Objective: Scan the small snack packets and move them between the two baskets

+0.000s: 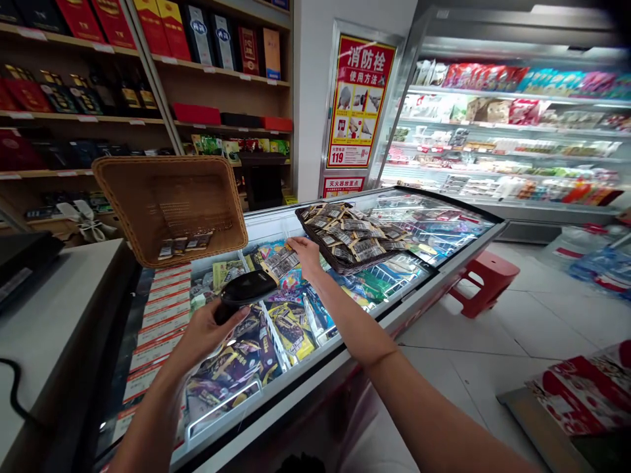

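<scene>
My left hand point(210, 326) is wrapped round the handle of a black barcode scanner point(248, 286). The scanner's head points right, at a small flat packet point(282, 263) with a printed label. That packet is pinched by one end in my right hand point(305, 255). Just right of this hand, a dark woven tray point(340, 266) heaped with similar labelled packets point(352, 230) rests on the freezer's glass top. On the left, a tan wicker basket point(116, 203) stands tilted with its open side towards me, a few packets point(186, 244) lying inside.
Beneath my hands is a chest freezer point(399, 295) full of bagged goods, with a row of price labels point(160, 305) at its left. A grey counter point(64, 309) borders it. A red stool point(486, 279) stands right, with a lit refrigerated display point(493, 131) behind.
</scene>
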Action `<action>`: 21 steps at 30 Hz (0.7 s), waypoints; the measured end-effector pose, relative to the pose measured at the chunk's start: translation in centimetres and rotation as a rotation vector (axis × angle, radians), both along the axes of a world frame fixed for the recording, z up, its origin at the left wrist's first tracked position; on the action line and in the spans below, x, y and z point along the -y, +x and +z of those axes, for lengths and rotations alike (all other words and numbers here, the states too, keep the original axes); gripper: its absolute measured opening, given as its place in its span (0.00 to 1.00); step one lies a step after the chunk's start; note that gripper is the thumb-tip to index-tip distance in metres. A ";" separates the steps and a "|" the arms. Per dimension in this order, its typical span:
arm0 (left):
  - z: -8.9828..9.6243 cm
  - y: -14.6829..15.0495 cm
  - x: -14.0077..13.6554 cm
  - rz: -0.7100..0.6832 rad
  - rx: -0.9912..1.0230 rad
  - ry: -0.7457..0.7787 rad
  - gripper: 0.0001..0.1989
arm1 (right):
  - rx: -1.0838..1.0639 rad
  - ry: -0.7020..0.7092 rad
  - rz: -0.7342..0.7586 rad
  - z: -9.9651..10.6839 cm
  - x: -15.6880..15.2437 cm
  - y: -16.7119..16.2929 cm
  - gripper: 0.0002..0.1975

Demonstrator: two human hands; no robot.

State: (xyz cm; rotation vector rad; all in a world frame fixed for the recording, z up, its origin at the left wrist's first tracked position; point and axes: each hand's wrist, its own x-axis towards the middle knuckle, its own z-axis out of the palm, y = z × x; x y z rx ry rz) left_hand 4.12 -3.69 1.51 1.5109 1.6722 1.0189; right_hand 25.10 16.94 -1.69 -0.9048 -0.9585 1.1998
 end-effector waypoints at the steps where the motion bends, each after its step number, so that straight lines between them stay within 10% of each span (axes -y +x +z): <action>1: -0.1 -0.1 0.0 -0.010 0.016 -0.017 0.32 | -0.006 -0.017 0.002 0.2 0.1 0.1 0.11; 21: -1.1 -1.1 -0.4 0.027 0.001 0.011 0.31 | -0.040 -0.084 -0.023 1.7 0.5 0.9 0.13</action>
